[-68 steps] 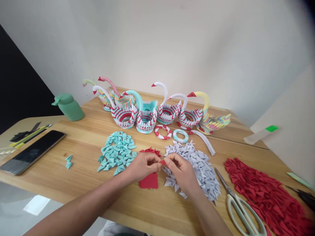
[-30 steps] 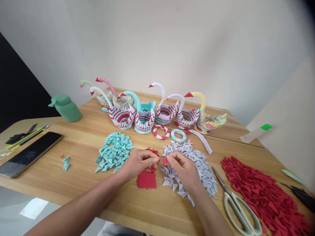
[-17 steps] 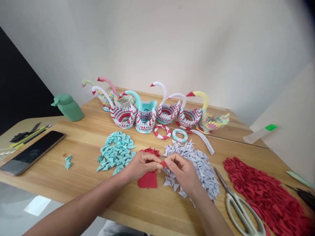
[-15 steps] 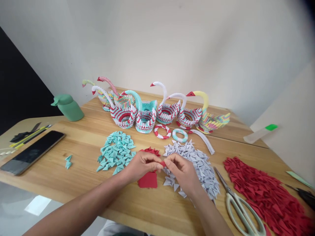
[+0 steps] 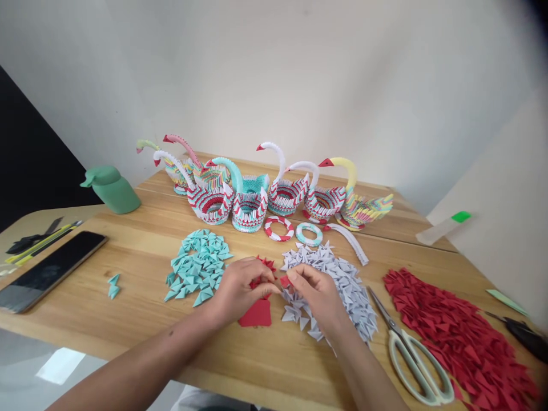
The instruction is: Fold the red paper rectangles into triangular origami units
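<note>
Left hand and right hand — fingertips pinched on one small red paper piece, above red sheets

Folded paper pieces, finished swans and tools spread across a desk.

A row of paper swans stands along the far side of the desk, with two paper rings just before it. Nearer lie three heaps of folded pieces: one heap to the left, one heap in the middle, and a broad heap at the right edge. Scissors lie between the middle and right heaps. A stack of paper squares lies between the left and middle heaps, under the left hand and right hand, which meet above it. A phone lies far left, with a bottle behind it.
</note>
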Demonstrator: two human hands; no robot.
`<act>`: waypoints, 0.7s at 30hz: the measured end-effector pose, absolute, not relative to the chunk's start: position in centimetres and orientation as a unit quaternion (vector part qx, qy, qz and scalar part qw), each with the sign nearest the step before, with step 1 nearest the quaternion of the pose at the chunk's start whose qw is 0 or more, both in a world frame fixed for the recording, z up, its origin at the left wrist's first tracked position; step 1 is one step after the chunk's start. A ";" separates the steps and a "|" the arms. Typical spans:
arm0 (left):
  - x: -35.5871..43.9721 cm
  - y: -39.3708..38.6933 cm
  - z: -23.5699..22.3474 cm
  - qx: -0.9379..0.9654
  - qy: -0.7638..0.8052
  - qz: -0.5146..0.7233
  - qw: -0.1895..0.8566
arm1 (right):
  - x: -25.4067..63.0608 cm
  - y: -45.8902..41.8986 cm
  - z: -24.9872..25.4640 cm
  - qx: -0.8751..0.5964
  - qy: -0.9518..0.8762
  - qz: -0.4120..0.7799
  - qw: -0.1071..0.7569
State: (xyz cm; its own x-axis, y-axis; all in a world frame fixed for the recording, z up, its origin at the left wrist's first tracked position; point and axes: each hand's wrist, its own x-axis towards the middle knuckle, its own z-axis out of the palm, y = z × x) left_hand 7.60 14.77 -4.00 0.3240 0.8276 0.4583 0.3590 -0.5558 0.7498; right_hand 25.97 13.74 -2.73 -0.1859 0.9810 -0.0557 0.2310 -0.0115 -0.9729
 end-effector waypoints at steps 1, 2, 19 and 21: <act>7.5 14.8 -4.0 0.792 0.360 0.450 0.202 | 26.0 13.8 -2.8 -0.509 -0.584 0.503 0.382; 7.5 14.8 -4.1 0.812 0.331 0.459 0.143 | 26.0 13.8 -2.9 -0.505 -0.579 0.513 0.383; 7.2 14.4 -3.8 0.866 0.230 0.444 0.023 | 25.6 13.6 -2.9 -0.480 -0.562 0.563 0.370; 7.2 14.4 -4.0 0.868 0.230 0.439 0.029 | 25.6 13.6 -3.0 -0.479 -0.563 0.565 0.368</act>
